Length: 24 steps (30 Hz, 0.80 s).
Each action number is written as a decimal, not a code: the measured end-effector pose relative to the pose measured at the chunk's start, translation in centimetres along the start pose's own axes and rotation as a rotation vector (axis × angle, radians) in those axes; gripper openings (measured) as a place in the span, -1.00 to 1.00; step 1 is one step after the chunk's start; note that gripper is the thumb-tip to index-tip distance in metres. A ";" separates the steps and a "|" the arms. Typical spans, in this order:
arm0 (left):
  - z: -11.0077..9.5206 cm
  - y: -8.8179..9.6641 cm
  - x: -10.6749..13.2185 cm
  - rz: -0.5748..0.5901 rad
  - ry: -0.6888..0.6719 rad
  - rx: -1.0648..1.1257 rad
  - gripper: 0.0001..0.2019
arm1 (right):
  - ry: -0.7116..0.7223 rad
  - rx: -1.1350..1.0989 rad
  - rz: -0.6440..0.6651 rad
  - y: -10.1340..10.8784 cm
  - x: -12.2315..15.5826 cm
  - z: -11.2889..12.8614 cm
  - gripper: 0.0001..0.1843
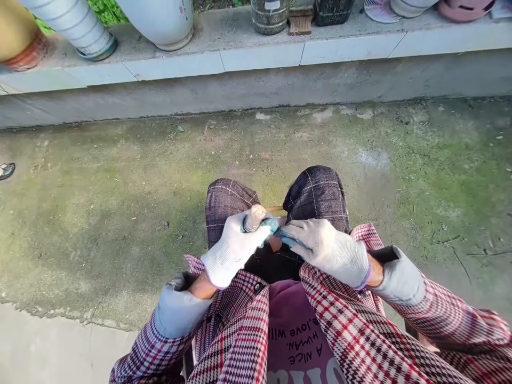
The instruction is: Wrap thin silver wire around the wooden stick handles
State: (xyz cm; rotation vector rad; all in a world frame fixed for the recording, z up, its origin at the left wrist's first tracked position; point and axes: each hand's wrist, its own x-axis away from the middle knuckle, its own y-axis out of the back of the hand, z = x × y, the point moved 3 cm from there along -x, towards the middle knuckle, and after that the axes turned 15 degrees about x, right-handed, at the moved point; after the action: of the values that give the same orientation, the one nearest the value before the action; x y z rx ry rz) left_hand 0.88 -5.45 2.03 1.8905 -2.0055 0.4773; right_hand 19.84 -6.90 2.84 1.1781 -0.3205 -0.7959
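I sit over a mossy concrete floor with my knees in dark checked trousers. Both hands wear white knit gloves with blue-coated fingers. My left hand [236, 245] is closed in a fist around a small object with a thin tan stick [275, 208] poking out toward my right knee. My right hand [324, 248] is closed too, its fingertips pinching the same object from the right. The object itself is mostly hidden between the two gloves, just above my lap.
A raised concrete ledge [260, 56] runs across the back, carrying white jars [160, 21], a ribbed white vessel [76, 26], a dark can [270, 15] and other pots. A sandal [6, 170] lies at the far left. A paler slab [48, 346] lies at the lower left.
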 end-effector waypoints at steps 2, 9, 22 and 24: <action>-0.1 -0.2 -0.1 0.014 0.135 0.039 -0.77 | 0.003 0.066 0.029 -0.3 0.1 0.1 -0.70; 0.6 -0.6 -0.1 0.044 0.238 0.220 -0.74 | 0.037 0.033 0.286 -2.1 0.7 0.0 -0.74; 1.3 -1.4 0.3 0.133 0.303 0.249 -0.78 | -0.215 -0.322 -0.126 1.7 -0.4 -1.4 -0.81; 1.4 -1.4 0.5 0.181 0.309 0.239 -0.77 | -0.192 -0.265 -0.148 1.8 -0.3 -1.0 -0.84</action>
State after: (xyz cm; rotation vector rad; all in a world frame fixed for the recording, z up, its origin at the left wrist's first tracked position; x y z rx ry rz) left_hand 2.23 -6.58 1.06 1.6426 -1.9868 1.0317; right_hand 20.94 -5.69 4.11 0.8854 -0.2778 -1.0509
